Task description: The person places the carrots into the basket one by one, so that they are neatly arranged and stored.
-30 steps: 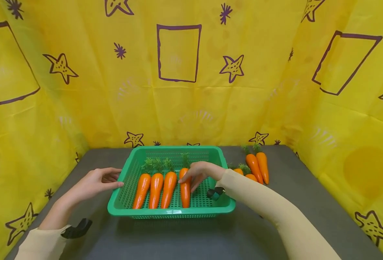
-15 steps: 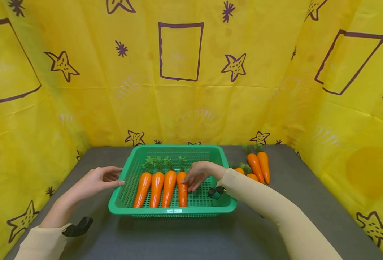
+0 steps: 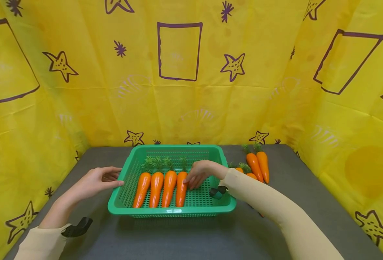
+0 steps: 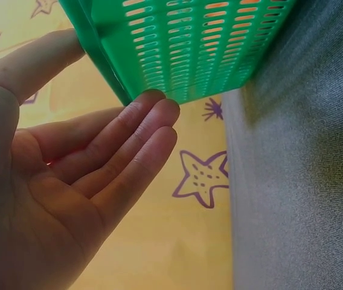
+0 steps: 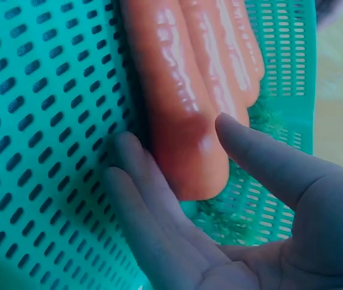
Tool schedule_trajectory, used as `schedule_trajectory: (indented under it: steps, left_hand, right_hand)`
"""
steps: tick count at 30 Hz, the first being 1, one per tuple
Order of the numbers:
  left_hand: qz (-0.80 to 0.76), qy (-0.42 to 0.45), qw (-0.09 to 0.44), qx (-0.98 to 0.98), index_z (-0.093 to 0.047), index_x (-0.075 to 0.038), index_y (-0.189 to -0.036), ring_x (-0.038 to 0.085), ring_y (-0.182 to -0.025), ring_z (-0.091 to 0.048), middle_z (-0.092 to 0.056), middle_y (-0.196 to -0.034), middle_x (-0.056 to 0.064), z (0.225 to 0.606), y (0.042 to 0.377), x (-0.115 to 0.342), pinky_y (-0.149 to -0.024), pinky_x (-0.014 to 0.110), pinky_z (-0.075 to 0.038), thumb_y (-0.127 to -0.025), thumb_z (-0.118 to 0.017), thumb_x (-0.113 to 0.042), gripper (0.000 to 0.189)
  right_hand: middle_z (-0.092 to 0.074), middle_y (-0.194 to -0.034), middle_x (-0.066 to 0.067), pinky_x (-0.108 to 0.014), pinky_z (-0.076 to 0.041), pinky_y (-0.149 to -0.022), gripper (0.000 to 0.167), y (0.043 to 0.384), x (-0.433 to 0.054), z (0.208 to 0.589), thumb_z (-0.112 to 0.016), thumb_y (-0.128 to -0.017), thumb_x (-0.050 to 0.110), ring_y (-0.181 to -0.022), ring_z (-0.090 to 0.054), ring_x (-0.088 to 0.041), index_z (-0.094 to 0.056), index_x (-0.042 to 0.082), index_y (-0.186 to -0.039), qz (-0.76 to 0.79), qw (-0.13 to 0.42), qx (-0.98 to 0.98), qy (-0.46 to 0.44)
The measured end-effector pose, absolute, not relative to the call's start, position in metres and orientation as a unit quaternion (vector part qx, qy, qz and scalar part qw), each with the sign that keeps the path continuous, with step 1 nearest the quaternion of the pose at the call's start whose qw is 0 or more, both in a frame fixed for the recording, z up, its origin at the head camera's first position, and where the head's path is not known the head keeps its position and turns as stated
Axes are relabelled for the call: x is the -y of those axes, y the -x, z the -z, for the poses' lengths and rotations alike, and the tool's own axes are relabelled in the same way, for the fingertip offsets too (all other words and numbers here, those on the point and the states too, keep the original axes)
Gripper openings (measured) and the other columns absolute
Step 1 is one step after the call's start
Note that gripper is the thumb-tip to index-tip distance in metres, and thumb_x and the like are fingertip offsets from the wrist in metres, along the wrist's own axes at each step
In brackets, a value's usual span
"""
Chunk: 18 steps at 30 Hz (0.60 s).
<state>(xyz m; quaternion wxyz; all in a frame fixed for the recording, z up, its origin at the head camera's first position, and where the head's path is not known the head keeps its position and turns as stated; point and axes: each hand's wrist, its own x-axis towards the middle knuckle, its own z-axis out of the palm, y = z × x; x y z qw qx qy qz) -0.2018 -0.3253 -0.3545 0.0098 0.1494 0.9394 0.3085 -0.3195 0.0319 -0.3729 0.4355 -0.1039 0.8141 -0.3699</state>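
The right hand (image 3: 200, 174) dips into the green basket (image 3: 172, 210), thumb and straight fingers parted around the upper end of the rightmost carrot (image 3: 181, 191) of four lying inside; the left hand (image 3: 95, 182) meets the basket's left rim, fingers loosely extended, thumb well apart.

Bright glare along the carrots (image 3: 169, 188)
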Motion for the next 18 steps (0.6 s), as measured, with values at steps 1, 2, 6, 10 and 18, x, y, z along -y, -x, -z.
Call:
schedule_trajectory:
  steps: [1, 2, 6, 10, 18]
  left_hand:
    - [-0.309, -0.149, 0.011, -0.939, -0.057, -0.001, -0.127, 0.018, -0.091, -0.066, -0.069, -0.105, 0.005, 0.354, 0.202, 0.325, -0.073, 0.027, -0.052, -0.088, -0.067, -0.039, 0.055]
    - [-0.309, -0.149, 0.011, -0.939, -0.057, -0.001, -0.127, 0.018, -0.091, -0.066, -0.069, -0.105, 0.005, 0.354, 0.202, 0.325, -0.073, 0.027, -0.052, -0.088, -0.067, -0.039, 0.055]
    - [-0.311, -0.146, 0.012, -0.939, -0.055, 0.0, -0.128, 0.018, -0.092, -0.066, -0.069, -0.105, 0.007, 0.352, 0.202, 0.324, -0.073, 0.027, -0.052, -0.088, -0.066, -0.039, 0.057]
    - [-0.309, -0.143, 0.009, -0.94, -0.055, 0.0, -0.129, 0.019, -0.093, -0.066, -0.069, -0.106, 0.007, 0.352, 0.201, 0.324, -0.074, 0.027, -0.052, -0.088, -0.066, -0.039, 0.058]
    - [-0.307, -0.14, 0.003, -0.941, -0.056, -0.001, -0.129, 0.018, -0.091, -0.066, -0.069, -0.105, 0.006, 0.353, 0.2, 0.323, -0.073, 0.025, -0.052, -0.088, -0.066, -0.038, 0.056]
  right_hand:
    - [-0.071, -0.101, -0.019, -0.039, -0.053, -0.087, 0.032, 0.319, -0.034, 0.372, -0.07, -0.087, 0.018, -0.098, -0.069, -0.029, -0.065, -0.004, -0.109, 0.372, 0.433, -0.814, 0.104]
    - [-0.07, -0.102, -0.02, -0.04, -0.053, -0.087, 0.033, 0.319, -0.036, 0.371, -0.07, -0.087, 0.018, -0.098, -0.068, -0.029, -0.065, -0.005, -0.11, 0.375, 0.43, -0.814, 0.105]
    - [-0.069, -0.105, -0.023, -0.04, -0.053, -0.089, 0.037, 0.317, -0.044, 0.362, -0.067, -0.089, 0.02, -0.102, -0.067, -0.031, -0.063, -0.007, -0.114, 0.378, 0.411, -0.821, 0.118]
    - [-0.066, -0.113, -0.024, -0.042, -0.051, -0.092, 0.044, 0.31, -0.052, 0.346, -0.064, -0.091, 0.023, -0.105, -0.065, -0.031, -0.058, -0.007, -0.123, 0.38, 0.388, -0.829, 0.137]
    - [-0.066, -0.115, -0.018, -0.04, -0.052, -0.09, 0.046, 0.301, -0.078, 0.321, -0.064, -0.092, 0.026, -0.105, -0.066, -0.029, -0.056, 0.0, -0.128, 0.41, 0.355, -0.822, 0.174]
